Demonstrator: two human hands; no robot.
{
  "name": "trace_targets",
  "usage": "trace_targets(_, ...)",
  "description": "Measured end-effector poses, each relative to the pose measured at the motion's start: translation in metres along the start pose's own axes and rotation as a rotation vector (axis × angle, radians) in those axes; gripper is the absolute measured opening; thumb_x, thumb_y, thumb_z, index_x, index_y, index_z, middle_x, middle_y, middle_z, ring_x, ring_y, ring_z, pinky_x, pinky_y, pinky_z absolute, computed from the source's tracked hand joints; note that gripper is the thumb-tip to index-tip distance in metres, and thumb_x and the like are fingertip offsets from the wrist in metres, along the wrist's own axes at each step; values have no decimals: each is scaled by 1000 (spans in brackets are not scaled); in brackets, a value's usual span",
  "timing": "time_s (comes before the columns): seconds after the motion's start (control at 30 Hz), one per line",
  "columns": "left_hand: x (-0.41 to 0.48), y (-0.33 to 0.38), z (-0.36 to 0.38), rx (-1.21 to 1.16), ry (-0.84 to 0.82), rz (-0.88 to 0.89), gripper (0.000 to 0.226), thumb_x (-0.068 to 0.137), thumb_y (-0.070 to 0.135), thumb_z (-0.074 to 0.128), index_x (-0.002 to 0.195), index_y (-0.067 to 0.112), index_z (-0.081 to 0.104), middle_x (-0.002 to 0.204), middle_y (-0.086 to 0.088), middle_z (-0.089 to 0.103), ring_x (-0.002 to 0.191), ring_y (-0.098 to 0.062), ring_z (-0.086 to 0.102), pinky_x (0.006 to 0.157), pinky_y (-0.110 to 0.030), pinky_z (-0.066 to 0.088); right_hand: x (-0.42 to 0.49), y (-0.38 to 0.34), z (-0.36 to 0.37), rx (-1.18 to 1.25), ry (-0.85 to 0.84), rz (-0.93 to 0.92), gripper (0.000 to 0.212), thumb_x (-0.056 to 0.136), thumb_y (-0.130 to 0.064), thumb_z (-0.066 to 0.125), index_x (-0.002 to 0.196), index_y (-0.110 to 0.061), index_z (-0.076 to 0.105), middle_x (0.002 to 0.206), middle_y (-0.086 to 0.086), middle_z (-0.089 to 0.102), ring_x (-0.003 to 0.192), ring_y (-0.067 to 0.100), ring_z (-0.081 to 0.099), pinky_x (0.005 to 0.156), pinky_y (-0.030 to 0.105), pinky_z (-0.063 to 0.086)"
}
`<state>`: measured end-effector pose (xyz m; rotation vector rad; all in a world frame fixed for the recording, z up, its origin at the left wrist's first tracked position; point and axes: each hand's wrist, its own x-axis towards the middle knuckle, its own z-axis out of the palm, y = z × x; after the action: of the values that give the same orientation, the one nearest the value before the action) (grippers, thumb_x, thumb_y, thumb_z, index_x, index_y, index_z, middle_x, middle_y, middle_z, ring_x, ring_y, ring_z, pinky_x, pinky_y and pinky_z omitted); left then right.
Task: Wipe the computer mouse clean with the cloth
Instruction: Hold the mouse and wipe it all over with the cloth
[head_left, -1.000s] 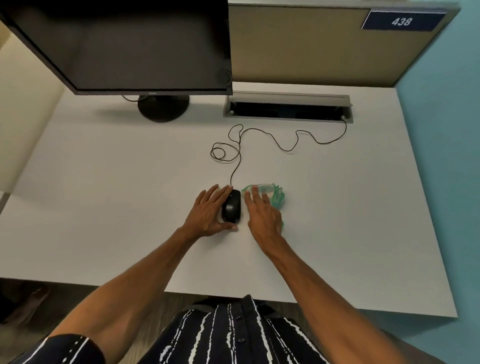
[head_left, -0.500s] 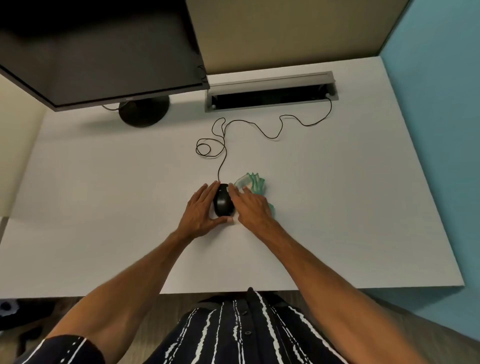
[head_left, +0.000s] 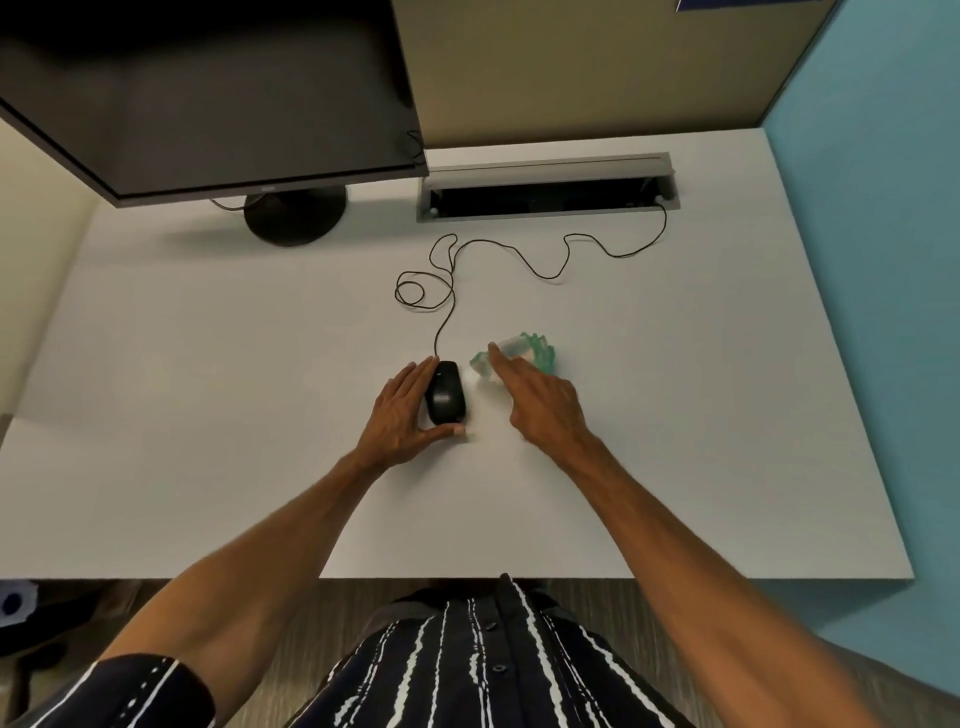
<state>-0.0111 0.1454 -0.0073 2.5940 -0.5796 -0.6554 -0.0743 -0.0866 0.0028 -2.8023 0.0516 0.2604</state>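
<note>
A black wired computer mouse lies on the white desk. My left hand cups it from the left, fingers along its side and thumb at its near end. A crumpled green and white cloth lies just right of the mouse. My right hand rests flat on the cloth's near part, fingers stretched out over it. Most of the cloth under the hand is hidden. A small gap of desk separates my right hand from the mouse.
The mouse cable loops back to a cable slot at the desk's rear. A black monitor on a round stand fills the far left. A blue wall borders the right side.
My right hand has slid right, away from the mouse, onto the cloth. The left hand has stayed on the mouse. The camera view shifted.
</note>
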Motion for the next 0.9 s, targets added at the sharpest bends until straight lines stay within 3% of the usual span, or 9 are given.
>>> trace_targets(0.13,0,2,-1,-18,-13,-12,113,95,58,80,178,19,14,185,3,17,175,-24,10,143,-47,16,21,-23,1,-88,-76,-13,79,89,-2,63,159,-11,27,169,6,21,138,27,49,85,41,56)
trace_targets(0.3,-1,2,-3,-18,-13,-4,113,95,56,80,178,15,15,185,1,18,175,-24,12,143,-46,17,28,-49,16,-213,-174,-33,72,97,-14,62,158,-4,26,169,15,15,150,28,34,93,44,58)
trace_targets(0.43,-1,0,-5,-53,1,-14,111,96,53,81,177,14,16,185,-1,20,174,-23,17,142,-45,20,14,-42,20,-214,-206,-136,72,94,-5,61,158,-6,28,170,13,17,154,25,27,96,44,56)
trace_targets(0.73,-2,-5,-8,0,-7,21,115,94,57,82,177,15,15,185,-1,19,173,-23,18,142,-43,20,-13,-14,23,-264,-243,-330,69,94,1,55,158,-12,31,170,4,20,152,23,31,81,41,57)
trace_targets(0.9,-4,-3,-4,-11,25,9,118,91,60,83,177,16,16,185,0,19,174,-22,17,143,-41,17,-14,-13,23,-174,-103,-179,73,89,3,54,157,-14,35,169,0,22,151,17,35,76,36,59)
